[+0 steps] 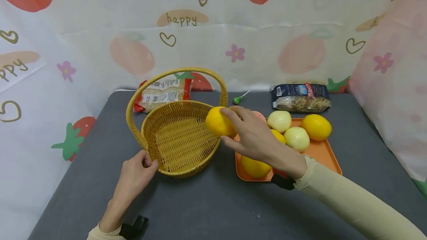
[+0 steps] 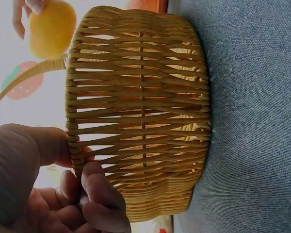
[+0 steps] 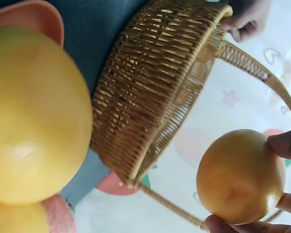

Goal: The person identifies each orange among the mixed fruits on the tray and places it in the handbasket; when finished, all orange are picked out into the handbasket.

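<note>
My right hand point(image 1: 255, 134) grips a round yellow fruit point(image 1: 217, 122) between thumb and fingers, over the right rim of a wicker basket point(image 1: 183, 142). The basket's inside shows bare woven cane, and its tall handle arches over it. At the near left side, my left hand point(image 1: 135, 175) pinches the basket rim, thumb on one side and fingers on the other; the left wrist view shows this grip on the woven wall point(image 2: 140, 107). In the right wrist view the held fruit point(image 3: 240, 177) is raised beside the handle.
Right of the basket, an orange tray point(image 1: 328, 160) bears several fruits, among them a yellow one point(image 1: 316, 127) and pale round ones point(image 1: 297, 139). Behind stand a red-edged clear bag point(image 1: 163, 93), a green lollipop point(image 1: 237, 100) and a dark blue pasta bag point(image 1: 301, 97).
</note>
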Demonstrator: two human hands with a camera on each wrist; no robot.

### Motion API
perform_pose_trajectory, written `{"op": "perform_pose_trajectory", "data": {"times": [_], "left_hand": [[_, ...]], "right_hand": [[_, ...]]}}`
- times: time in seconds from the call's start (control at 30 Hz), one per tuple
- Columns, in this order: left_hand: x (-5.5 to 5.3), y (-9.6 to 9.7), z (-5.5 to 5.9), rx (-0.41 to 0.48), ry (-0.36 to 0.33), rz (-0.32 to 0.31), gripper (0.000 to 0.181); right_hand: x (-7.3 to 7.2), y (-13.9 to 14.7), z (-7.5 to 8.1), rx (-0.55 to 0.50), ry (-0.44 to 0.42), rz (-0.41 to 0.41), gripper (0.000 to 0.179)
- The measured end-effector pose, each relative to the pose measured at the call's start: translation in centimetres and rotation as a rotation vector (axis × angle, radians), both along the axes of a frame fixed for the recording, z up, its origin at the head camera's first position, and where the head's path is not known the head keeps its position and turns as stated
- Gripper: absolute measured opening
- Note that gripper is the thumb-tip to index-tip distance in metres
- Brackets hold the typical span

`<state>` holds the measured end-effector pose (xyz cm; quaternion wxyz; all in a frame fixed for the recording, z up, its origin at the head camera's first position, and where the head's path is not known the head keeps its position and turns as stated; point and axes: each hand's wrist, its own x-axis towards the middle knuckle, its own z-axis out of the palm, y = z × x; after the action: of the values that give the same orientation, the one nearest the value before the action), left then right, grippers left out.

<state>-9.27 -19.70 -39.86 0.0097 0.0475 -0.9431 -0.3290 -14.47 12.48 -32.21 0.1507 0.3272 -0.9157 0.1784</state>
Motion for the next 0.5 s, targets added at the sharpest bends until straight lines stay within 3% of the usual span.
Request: {"op": "perform_pose_trajectory", "data": {"times": [0.5], "left_hand": [[-0.1, 0.0, 0.0, -0.013, 0.023, 0.003, 0.014]], "right_hand": [[-3.5, -4.6, -1.8, 0.112, -0.042, 0.013, 0.06]]}}
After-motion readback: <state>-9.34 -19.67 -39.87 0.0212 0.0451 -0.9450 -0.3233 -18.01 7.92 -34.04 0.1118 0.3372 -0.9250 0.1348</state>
